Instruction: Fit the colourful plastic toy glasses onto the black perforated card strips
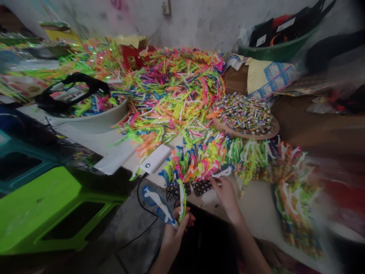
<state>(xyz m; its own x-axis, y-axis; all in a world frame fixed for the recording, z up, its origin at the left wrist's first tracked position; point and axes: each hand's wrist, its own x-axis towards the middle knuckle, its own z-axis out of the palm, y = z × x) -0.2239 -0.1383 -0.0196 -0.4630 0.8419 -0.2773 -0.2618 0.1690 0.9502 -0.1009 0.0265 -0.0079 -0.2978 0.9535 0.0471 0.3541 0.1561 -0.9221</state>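
My left hand [175, 230] is at the bottom centre, closed on two small plastic toys: a blue one [158, 203] and a green one [181, 199], both pointing upward. My right hand [225, 192] reaches forward to a row of colourful plastic toys [199, 160] standing in a black grid tray [201, 187]. Its fingertips pinch a blue and white toy [225, 171] at the row's near edge. More finished rows of toys [291, 179] lie to the right on the white table.
A huge heap of loose neon plastic pieces [171, 87] covers the table behind. A round tray of small candies [245, 114] sits right of it. A white power bank [155, 159] with a black cable lies near the table edge. Green stool [42, 205] at left.
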